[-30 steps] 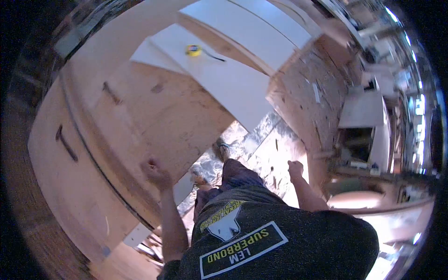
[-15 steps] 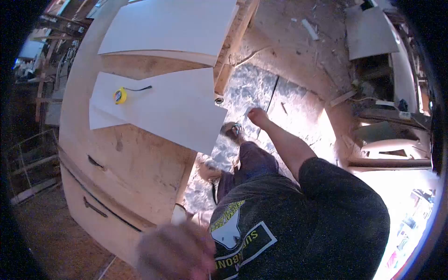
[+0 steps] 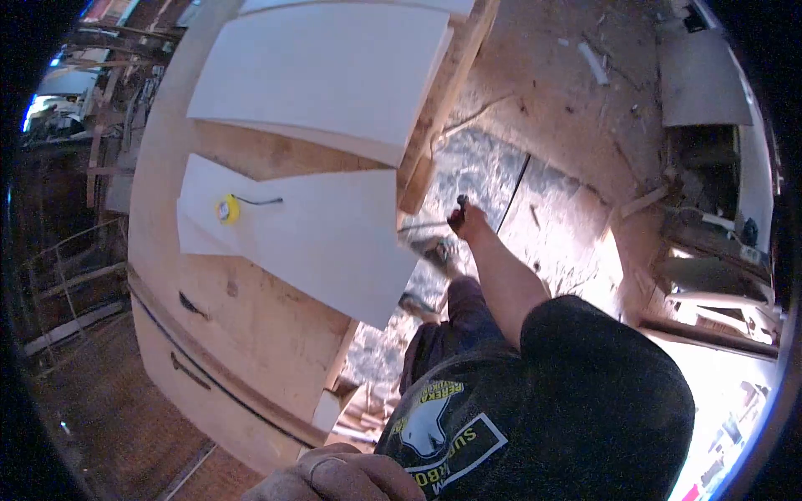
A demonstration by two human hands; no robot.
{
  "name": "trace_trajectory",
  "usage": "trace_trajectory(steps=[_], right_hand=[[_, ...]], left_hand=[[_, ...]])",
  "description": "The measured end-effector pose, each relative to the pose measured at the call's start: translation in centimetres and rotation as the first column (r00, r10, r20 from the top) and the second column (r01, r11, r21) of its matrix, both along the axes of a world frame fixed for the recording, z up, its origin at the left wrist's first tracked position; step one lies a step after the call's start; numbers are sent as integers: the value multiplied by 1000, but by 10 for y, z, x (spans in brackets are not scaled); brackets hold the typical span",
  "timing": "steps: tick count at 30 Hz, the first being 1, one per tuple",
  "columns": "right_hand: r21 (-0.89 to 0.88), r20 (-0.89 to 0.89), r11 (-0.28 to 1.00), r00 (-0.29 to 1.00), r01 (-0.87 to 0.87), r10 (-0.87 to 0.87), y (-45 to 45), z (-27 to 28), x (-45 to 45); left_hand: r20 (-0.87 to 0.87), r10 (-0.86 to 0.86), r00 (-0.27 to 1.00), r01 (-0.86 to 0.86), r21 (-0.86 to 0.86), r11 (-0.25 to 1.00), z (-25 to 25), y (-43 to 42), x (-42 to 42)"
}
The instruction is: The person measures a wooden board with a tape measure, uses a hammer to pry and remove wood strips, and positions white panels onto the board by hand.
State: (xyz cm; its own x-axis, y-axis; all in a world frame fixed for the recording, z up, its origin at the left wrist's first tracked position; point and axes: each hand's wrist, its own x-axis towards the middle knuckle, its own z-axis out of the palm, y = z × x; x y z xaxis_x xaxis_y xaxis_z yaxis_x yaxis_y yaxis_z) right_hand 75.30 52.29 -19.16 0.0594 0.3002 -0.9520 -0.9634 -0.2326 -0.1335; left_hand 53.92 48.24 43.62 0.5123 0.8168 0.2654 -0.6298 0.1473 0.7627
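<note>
My right hand (image 3: 469,224) is closed around a dark tool (image 3: 462,202) beside the workbench's edge. A dark knob-like end shows above the fist and a thin rod points left; its exact kind is unclear. My left hand (image 3: 338,476) is at the bottom edge, in front of my shirt. Its fingers are curled, and whatever they may hold is hidden. A white cut panel (image 3: 317,234) with angled edges lies on the wooden workbench (image 3: 276,351), its right corner overhanging. On that panel rests a yellow tape measure (image 3: 226,210) with a dark strap.
Behind the cut panel, a larger white sheet (image 3: 317,75) lies along a wooden beam (image 3: 447,92). Wood scraps (image 3: 363,413) sit below the bench edge. Offcuts and a leaning board (image 3: 702,79) stand at right. Debris covers the floor (image 3: 555,117).
My right hand has shifted slightly, and the dark tool with its thin rod now shows in it. My left hand has dropped toward the bottom edge. The camera view has shifted.
</note>
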Motion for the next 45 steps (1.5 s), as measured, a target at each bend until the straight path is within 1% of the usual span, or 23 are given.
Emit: trace_trajectory(steps=[2,3,4,6,7,8,10,12,15,16,17,18,20,21,24,25,26,30,32,34,39,44,45], right_hand=[[15,57,996,994,-91,90,-6,57,18],[-19,162,974,961,-226,226,-6,82,20],[-79,252,936,901,-344,353,-10,98,19],[41,398,822,764,-568,508,-27,102,20],[-11,473,771,676,-637,565,-33,110,16],[2,530,661,562,-750,635,-37,115,15],[-94,550,482,358,-871,755,-34,126,8],[-106,610,379,241,-919,755,-25,139,-4],[-331,838,264,-153,-906,524,-12,127,-17],[-337,801,313,-97,-888,590,-7,124,-17],[-391,761,259,-152,-883,631,-2,139,-14],[-383,807,218,-211,-898,551,3,115,-9],[-351,773,230,-142,-908,618,10,111,-3],[-330,805,227,-148,-916,575,10,115,2],[-91,767,330,145,-939,625,17,123,-4],[-36,754,315,181,-949,631,16,121,-2],[11,710,367,266,-930,652,15,118,-5],[28,722,402,296,-915,625,13,102,-10],[-170,704,337,125,-926,699,19,124,-14],[4,690,380,278,-925,669,18,106,-11],[107,619,368,352,-924,702,16,110,-1],[78,659,371,327,-925,677,21,129,-16],[71,663,347,305,-935,684,22,124,-14]], left_hand=[[4,59,998,-59,28,998,17,-9,0],[16,53,998,-54,25,998,25,-13,-3],[19,42,999,-43,10,999,31,-18,-6],[-12,51,999,-52,-69,996,49,-35,-14],[-50,74,996,-79,-123,989,59,-44,-17],[-95,94,991,-110,-173,979,67,-52,-19],[-10,-104,995,105,74,992,55,-34,-33],[72,-90,993,76,179,981,54,-33,-26],[26,-14,1000,8,222,975,56,-39,-30],[9,24,1000,-26,220,975,57,-42,-30],[-6,64,998,-61,222,973,59,-44,-29],[-19,106,994,-99,226,969,60,-44,-29],[-38,106,994,-94,231,968,62,-39,-31],[-46,104,994,-90,231,969,63,-37,-31],[-54,121,991,-106,225,969,66,-32,-27],[-58,125,990,-109,228,968,67,-29,-26],[-62,133,989,-115,233,966,68,-26,-25],[-21,253,967,-235,306,923,68,-19,-22],[-9,189,982,-179,272,945,69,-17,-32],[8,136,991,-134,240,962,70,-17,-50],[111,2,994,-29,240,970,63,-5,-60],[163,114,980,-158,288,944,55,-11,-50],[255,188,948,-269,334,903,49,-11,-43]])
